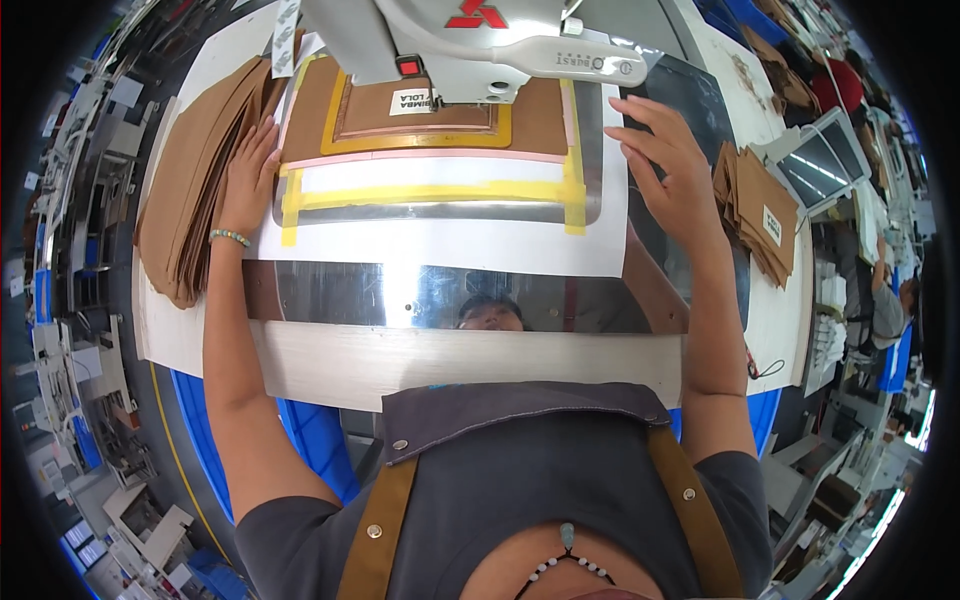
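Observation:
My left hand (248,180) lies flat with fingers stretched out, between a thick stack of brown fabric pieces (185,190) and the left edge of the work under the sewing machine. My right hand (668,170) hovers at the right side of the machine bed, its fingers apart and nothing in them. Between the hands, a brown fabric panel (545,125) lies under the sewing machine head (450,50). A yellow-edged frame (420,141) rests on the panel around a white label (410,101) close to the needle. Yellow tape (430,192) crosses the white sheet (450,245) nearer me.
A smaller pile of brown pieces (765,215), the top one with a white label, lies at the right. Behind it stands a tilted screen (825,160). A shiny metal plate (350,295) borders the wooden table edge (470,360). Blue bins (320,440) are below the table.

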